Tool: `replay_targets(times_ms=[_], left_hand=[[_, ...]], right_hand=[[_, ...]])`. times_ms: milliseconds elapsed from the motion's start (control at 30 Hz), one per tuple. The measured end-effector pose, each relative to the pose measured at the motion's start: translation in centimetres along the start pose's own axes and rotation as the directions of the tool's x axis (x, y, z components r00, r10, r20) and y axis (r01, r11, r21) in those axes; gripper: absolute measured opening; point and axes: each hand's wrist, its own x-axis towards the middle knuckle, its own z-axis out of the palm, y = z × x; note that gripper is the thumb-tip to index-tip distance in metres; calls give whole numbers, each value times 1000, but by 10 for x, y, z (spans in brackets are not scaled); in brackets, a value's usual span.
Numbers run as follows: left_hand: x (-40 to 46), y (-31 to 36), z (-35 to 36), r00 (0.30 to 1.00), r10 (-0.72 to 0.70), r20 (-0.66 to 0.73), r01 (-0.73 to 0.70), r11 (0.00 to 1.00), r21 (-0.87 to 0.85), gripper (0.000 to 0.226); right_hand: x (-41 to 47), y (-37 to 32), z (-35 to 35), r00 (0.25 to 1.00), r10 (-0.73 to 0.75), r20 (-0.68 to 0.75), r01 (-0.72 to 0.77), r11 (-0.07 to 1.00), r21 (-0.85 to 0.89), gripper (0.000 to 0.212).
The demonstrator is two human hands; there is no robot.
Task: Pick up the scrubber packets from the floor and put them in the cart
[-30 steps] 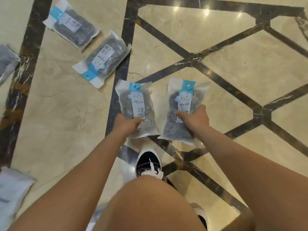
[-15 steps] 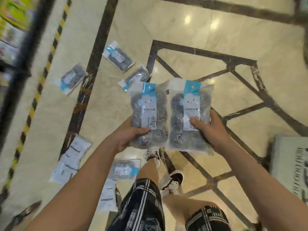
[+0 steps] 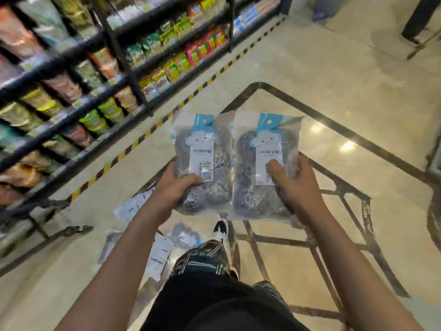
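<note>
Scrubber packets, 2 side by side, 1 clutched in each hand's grip: left hand, right hand.

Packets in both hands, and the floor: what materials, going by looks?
Packets, left and right: clear glossy plastic film, likely; it creases and glints, with a paper-like blue and white label. Contents look like coiled steel wire scourers, grey with metallic shine. Floor: polished beige stone or tile with dark inlaid strips; lamp reflections show the gloss.

Blue-labelled packets; plaid shorts
</note>
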Motion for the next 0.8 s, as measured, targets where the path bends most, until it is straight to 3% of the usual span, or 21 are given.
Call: replay_targets(times_ms=[133,200,267,300,400,500,667,733,800], left_hand=[[-73,-12,-70,981,50,-189,-68,994,-89,73],[-108,-30,-106,958,60,-279,-99,987,-126,65],[-141,-53,-144,920,41,-389,-124,974,-191,61],[-157,-67,-162,890,19,-456,-138,964,-229,61],[-207,-116,-218,766,-75,-639,-173,933,-316,65],[-264,-162,-277,642,-161,-749,-213,902,-376,41],[-361,-242,-381,485,-313,-816,-238,851,-468,50],[-393,-265,-419,437,-359,-825,-249,833,-494,55],[-419,-283,-455,402,-386,-831,-239,832,-501,47]], right_hand=[[-30,-36,56,977,-18,214,13,1000,28,75],[-51,-50,95,942,-40,333,28,999,39,66],[-75,-60,139,900,-61,432,58,998,19,72],[-88,-66,162,866,-62,497,76,997,-8,75],[-134,-80,241,758,-93,646,171,983,-59,56],[-190,-94,325,659,-84,747,238,966,-102,45],[-299,-97,469,504,-45,863,323,936,-140,97],[-342,-101,515,433,-40,900,321,940,-113,87],[-378,-107,554,399,-54,915,363,926,-103,91]])
